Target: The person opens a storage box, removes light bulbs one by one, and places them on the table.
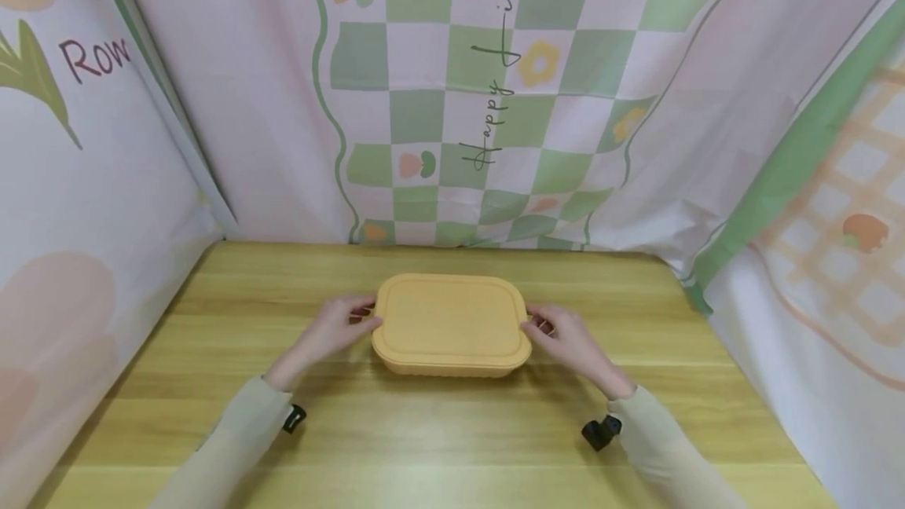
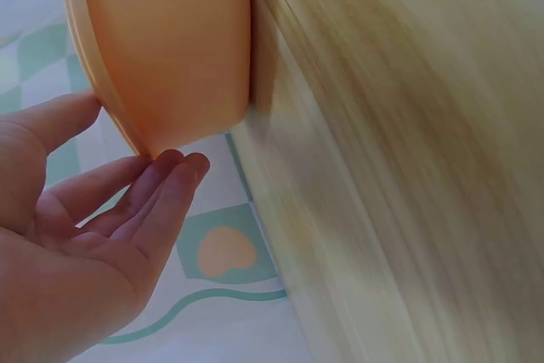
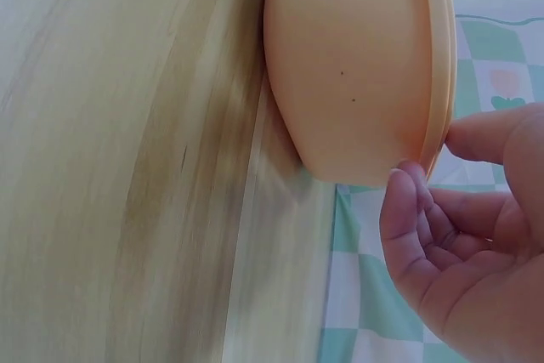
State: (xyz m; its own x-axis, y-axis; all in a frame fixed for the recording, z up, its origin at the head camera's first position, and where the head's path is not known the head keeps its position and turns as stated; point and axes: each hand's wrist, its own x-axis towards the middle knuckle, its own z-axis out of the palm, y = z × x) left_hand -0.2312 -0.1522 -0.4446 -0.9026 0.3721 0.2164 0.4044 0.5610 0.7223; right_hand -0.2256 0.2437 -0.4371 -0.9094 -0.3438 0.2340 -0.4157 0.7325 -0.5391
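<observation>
A yellow-orange lunch box [image 1: 452,316] with a flat, rounded rectangular lid lies on the wooden table, lid on. At its left end my left hand [image 1: 342,324] pinches the rim, thumb at the lid's edge and fingertips beneath. The mirror of this shows on the other end, where my right hand [image 1: 562,336] grips the rim between thumb and fingers. From the left wrist, the box's smooth side wall [image 2: 170,40] is visible above the fingers. Two small dark specks mark the end wall [image 3: 348,57] in the right wrist view. What the box holds is hidden.
The wooden table [image 1: 452,446] extends around the box on every side. Behind it hangs a green-and-white checked curtain [image 1: 488,116]. Printed cloth walls stand at the left [image 1: 85,203] and right [image 1: 834,258]. Dark wrist straps [image 1: 601,432] show by the sleeves.
</observation>
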